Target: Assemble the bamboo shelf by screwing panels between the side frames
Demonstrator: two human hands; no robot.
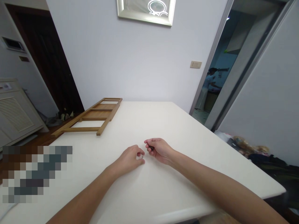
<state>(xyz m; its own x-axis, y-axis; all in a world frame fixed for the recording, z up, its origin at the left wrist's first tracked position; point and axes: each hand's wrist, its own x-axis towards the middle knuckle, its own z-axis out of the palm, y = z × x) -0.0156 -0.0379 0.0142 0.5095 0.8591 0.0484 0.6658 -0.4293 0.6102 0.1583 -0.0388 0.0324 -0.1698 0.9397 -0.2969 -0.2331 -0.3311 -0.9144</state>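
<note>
Over the middle of the white table, my right hand is closed around some small dark pieces. They look like screws or similar hardware, but are too small to name surely. My left hand is just to the left and a little nearer. Its thumb and fingers curve towards each other with a gap between them. A tiny speck shows near those fingertips; I cannot make out what it is. The two hands are close together but apart.
A wooden frame with slats and a panel lies along the table's far left edge. A blurred-out patch covers something at the near left. Through the doorway at right stands a person. Bags and clothes lie beyond the right edge.
</note>
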